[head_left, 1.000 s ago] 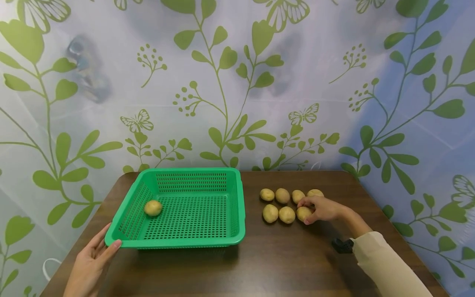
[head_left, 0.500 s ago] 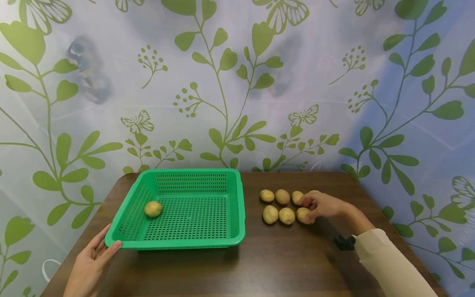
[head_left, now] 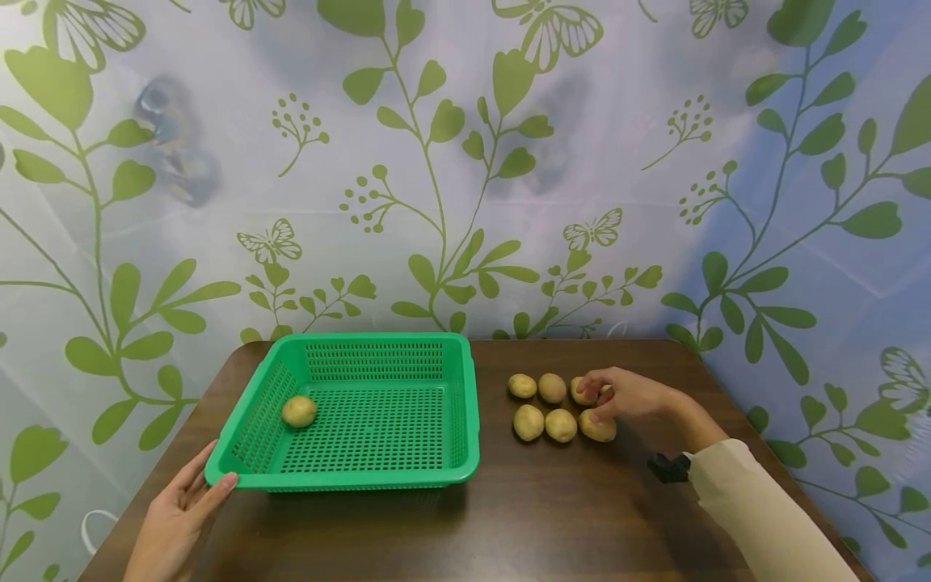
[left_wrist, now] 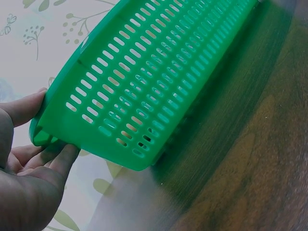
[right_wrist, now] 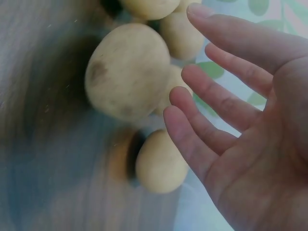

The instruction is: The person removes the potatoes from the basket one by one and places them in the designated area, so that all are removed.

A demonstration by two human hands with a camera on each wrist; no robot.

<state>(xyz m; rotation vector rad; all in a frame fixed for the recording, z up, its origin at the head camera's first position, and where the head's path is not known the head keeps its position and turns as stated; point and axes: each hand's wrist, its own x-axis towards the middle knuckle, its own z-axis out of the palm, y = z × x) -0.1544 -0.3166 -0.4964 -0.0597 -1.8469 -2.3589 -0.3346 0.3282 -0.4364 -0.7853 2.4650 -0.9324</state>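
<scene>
My left hand (head_left: 173, 517) grips the near left corner of a green plastic basket (head_left: 349, 478), thumb over the rim and fingers beneath, as the left wrist view also shows. One potato (head_left: 300, 411) lies inside the basket, toward its left side. On the right, my right hand (head_left: 631, 393) hovers over a group of potatoes, fingers spread and slightly bent, holding nothing. Below its thumb is the front right potato (head_left: 598, 427), which looms large in the right wrist view. The back right potato is mostly hidden behind the hand.
Beside the right hand, two more potatoes (head_left: 528, 422) sit in the front row and three (head_left: 552, 388) show in the back row. The dark wooden table (head_left: 509, 517) meets a leaf-patterned curtain (head_left: 451, 162) at the back. A small black device (head_left: 669, 467) hangs at the right wrist.
My right hand has let go of the front right potato and risen slightly backward, its fingers spreading. The potato stays at the end of the front row. The left hand and basket hold still.
</scene>
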